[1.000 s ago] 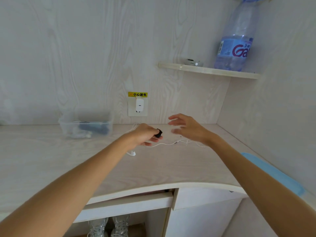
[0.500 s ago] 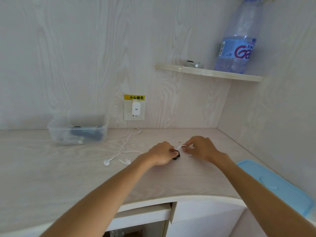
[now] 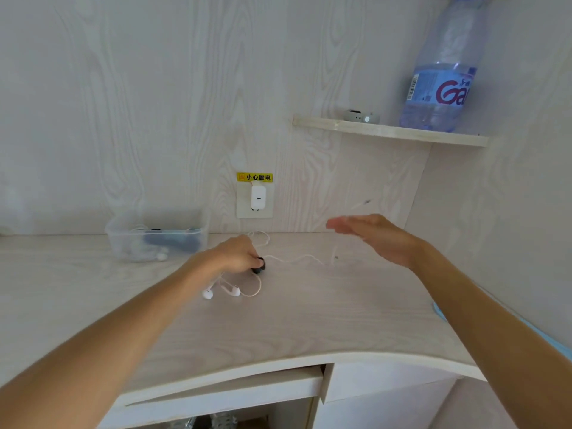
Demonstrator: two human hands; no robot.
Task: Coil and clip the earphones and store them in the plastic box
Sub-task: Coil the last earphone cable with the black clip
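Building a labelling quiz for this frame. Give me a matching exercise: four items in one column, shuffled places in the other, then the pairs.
Items:
1. water bottle
2. plastic box
3. black clip
4. white earbuds

Places:
A. on the desk, just in front of the left hand
B. on the wall shelf
C. in the left hand's grip
D. at the back of the desk by the wall, left of the charger

Pairs: 1-B, 2-D, 3-C, 4-A
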